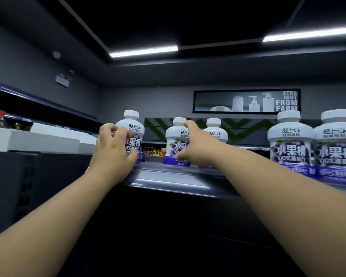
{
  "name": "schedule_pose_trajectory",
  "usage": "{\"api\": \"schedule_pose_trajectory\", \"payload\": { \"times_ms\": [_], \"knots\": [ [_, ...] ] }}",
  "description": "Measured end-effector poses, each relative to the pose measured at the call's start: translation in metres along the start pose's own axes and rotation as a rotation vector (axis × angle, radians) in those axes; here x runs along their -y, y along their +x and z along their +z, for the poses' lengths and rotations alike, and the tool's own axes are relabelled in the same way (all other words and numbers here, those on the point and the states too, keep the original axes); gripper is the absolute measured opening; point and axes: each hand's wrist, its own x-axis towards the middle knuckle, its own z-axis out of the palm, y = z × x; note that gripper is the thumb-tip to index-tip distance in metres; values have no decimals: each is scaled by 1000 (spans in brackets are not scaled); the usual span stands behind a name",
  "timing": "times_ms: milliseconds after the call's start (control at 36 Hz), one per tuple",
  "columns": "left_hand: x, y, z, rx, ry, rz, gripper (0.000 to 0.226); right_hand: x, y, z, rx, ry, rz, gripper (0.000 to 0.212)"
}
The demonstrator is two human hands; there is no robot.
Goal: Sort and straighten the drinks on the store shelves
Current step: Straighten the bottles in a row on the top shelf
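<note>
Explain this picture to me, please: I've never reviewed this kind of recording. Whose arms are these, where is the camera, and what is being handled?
There is no machine here. A person wears one wide-angle camera on the head, so you see their own two bare arms reaching forward.

On the dark store shelf stand five white plastic juice bottles with purple grape labels and white caps. The left hand wraps around the leftmost bottle. The right hand grips the middle bottle, with another bottle just behind it. Two more bottles stand close together on the right, untouched.

The white ledge on the left and the wall poster reading "STRAIGHT FROM FARM" are just surroundings.
</note>
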Motion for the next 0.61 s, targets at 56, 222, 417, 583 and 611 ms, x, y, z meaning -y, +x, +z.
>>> {"api": "schedule_pose_trajectory", "payload": {
  "times_ms": [56, 222, 417, 583, 611],
  "knots": [
    [4, 0, 3, 10, -76, -38, 34, 4, 9, 6, 4, 26, 37, 97],
    [9, 1, 4, 65, -140, -157, 59, 11, 34, 23, -20, 88, 156, 108],
    [9, 2, 2, 84, -112, -182, 59, 14, 30, 20, -57, 162, 186, 87],
    [16, 5, 1, 73, -185, -180, 57, 16, 14, 17, -99, 281, 100, 83],
    [17, 5, 1, 70, -206, -176, 57, 16, 12, 18, -100, 296, 83, 81]
  ]
}}
